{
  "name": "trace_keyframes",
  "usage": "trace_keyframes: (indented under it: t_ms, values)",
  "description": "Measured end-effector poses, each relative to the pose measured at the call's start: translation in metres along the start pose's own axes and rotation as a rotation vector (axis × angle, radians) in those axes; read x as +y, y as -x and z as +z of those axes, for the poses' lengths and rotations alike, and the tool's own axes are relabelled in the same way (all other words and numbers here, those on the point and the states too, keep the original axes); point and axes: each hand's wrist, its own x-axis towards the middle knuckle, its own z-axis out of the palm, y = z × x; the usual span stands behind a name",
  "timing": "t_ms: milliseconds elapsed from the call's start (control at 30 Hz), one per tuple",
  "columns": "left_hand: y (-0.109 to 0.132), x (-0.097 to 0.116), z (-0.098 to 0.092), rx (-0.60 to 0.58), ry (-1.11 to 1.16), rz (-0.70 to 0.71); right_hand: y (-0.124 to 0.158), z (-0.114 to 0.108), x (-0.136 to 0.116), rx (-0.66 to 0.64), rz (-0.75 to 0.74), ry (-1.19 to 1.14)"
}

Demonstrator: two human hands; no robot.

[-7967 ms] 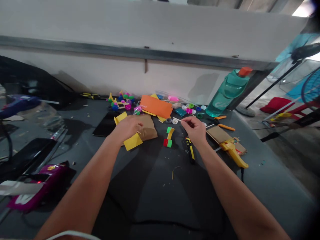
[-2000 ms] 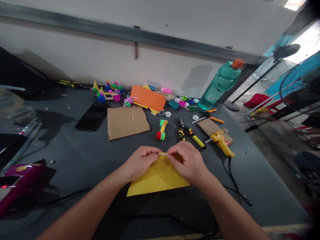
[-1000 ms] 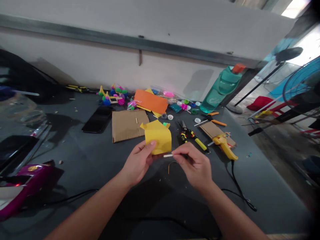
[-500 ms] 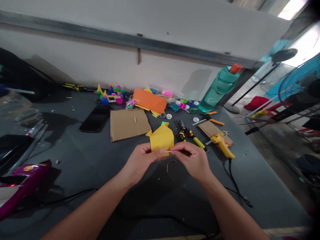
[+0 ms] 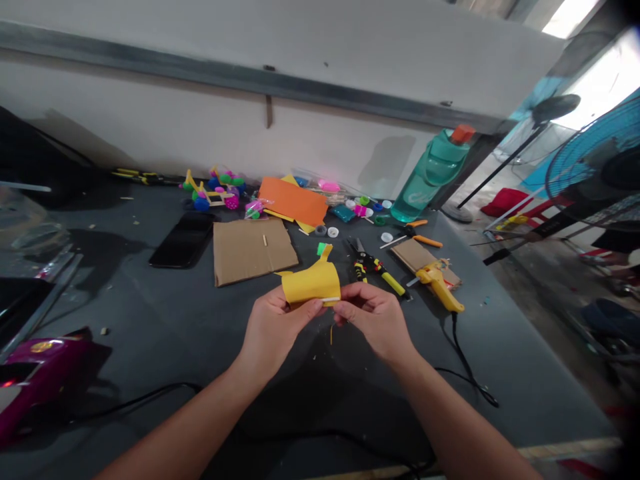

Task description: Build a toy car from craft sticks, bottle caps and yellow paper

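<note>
A curved piece of yellow paper [image 5: 311,281] is held up over the dark table between both hands. A thin white stick [image 5: 330,299] lies along its near edge. My left hand [image 5: 275,320] is closed on the paper's left side, its thumb pressing by the stick's left end. At the right edge of the paper, the fingers of my right hand [image 5: 373,320] are pinched together beside the stick's other end. Narrow yellow strips stick out from the paper's far side, with a small green piece [image 5: 321,249] behind.
Beyond the hands lie a cardboard piece [image 5: 253,253], a black phone [image 5: 183,240] and black-and-yellow pliers [image 5: 373,263]. A yellow glue gun [image 5: 440,287] with its cord rests at the right. A teal bottle [image 5: 427,177] stands behind, near orange paper [image 5: 295,200]. A purple device [image 5: 43,373] sits at left.
The yellow paper has been tipped and rolled into a more curved shape, showing the white stick along its near edge. Both hands stay on it; the view has shifted slightly.
</note>
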Motion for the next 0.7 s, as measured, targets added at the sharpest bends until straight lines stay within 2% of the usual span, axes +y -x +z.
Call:
trace_keyframes:
  t_ms: [300,533,700]
  values:
    - [0.0012,0.0008,0.0017,-0.037,-0.079,0.037,0.0014,0.0017,0.0045,0.037,-0.031,0.024]
    - [-0.0007,0.001,-0.0004,-0.023,-0.12,0.034,-0.001,0.0032,0.0082,0.052,-0.025,-0.04]
    - [-0.0009,0.0015,-0.0038,0.011,-0.254,0.093,0.0004,0.0055,0.005,0.033,-0.011,-0.03]
